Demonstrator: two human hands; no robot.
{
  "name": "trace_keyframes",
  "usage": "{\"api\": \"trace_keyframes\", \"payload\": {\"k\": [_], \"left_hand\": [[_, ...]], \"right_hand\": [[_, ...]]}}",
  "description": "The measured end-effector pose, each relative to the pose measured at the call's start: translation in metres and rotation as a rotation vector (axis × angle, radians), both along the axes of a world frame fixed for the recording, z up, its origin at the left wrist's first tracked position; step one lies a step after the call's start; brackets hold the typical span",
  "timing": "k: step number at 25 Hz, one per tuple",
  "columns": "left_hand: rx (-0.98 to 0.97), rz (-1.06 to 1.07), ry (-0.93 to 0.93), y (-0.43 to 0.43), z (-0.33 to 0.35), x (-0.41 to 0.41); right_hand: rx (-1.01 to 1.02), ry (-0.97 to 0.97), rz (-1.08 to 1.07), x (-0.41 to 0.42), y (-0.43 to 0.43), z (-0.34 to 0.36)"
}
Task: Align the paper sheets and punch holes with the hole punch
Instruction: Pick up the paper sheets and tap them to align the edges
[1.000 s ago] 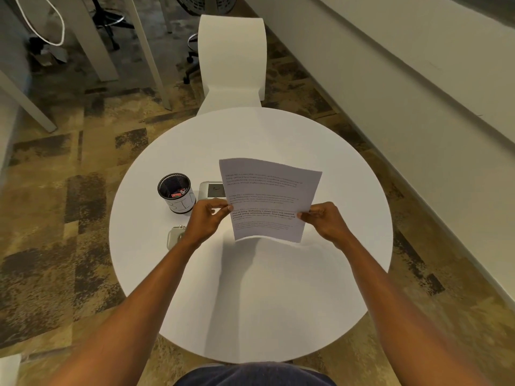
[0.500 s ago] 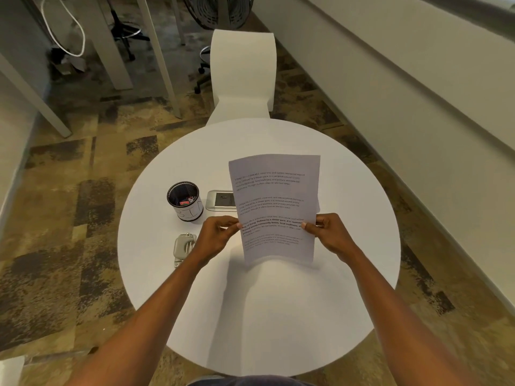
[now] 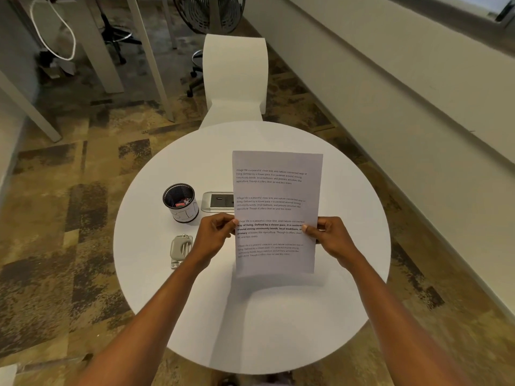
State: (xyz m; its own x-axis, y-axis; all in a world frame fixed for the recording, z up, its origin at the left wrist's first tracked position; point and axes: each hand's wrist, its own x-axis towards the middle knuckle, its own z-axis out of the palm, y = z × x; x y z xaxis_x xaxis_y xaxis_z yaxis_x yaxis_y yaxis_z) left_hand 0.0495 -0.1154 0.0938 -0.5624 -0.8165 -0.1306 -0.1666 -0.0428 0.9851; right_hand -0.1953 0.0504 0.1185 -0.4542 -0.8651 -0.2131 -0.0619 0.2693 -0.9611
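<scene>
Gripping paper sheets (image 3: 276, 207) upright, both hands (image 3: 214, 235) hover over round white table (image 3: 278, 316).

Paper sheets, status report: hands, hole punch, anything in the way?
Left hand and right hand pinch the paper sheets upright by the side edges. Hole punch untouched on table, left of hands. Nothing in the way.

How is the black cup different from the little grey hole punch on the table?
The black cup stands upright and is round, while the grey hole punch lies low and flat and looks boxy. The cup is open on top with small things inside; the hole punch looks closed, with a metal bar on it. The cup sits farther from the person; the hole punch is nearer, beside the left hand. Both rest untouched on the white table.
</scene>
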Motion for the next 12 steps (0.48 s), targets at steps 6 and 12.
{"api": "trace_keyframes", "payload": {"k": [6,12], "left_hand": [[0.064,0.031,-0.003,0.011,-0.002,0.001],[0.204,0.016,-0.03,0.026,-0.01,0.016]], "right_hand": [[0.025,-0.027,0.02,0.001,0.009,0.007],[0.089,-0.117,-0.012,0.017,0.013,-0.008]]}}
